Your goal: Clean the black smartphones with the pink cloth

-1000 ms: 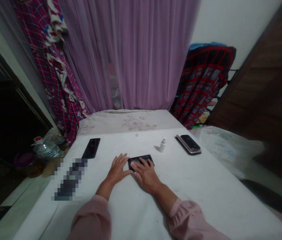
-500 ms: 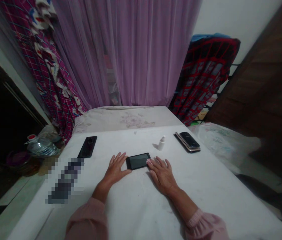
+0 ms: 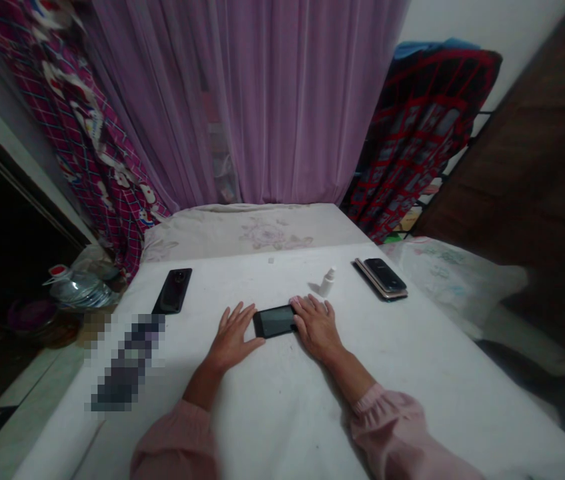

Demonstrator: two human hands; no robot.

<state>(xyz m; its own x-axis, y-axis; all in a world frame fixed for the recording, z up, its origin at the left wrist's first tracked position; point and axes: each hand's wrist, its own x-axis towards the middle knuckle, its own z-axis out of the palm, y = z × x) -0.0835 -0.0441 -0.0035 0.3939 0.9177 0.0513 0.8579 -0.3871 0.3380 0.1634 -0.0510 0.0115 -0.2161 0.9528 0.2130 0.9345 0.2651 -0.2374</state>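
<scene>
A dark smartphone [image 3: 276, 322] lies flat on the white-covered table, screen up. My left hand [image 3: 232, 339] steadies its left end, with the thumb at the near corner and the index finger at the far corner. At the phone's right end is my right hand [image 3: 318, 329], fingers together over a small pink cloth [image 3: 295, 302] that peeks out by the fingertips. The hand covers the phone's right edge and most of the cloth. Just beyond the right hand stands a small white spray bottle [image 3: 327, 283], upright.
Another dark phone [image 3: 173, 291] lies at the left, near a pixelated, unreadable item [image 3: 129, 363]. Several stacked phones [image 3: 381, 279] rest at the right. Purple curtains [image 3: 282, 100] hang behind the table. A large water jug [image 3: 79, 287] is off the table's left side.
My right hand, with the pink cloth, has moved up and left toward the phone's far right corner. My left hand keeps its place at the left end.
</scene>
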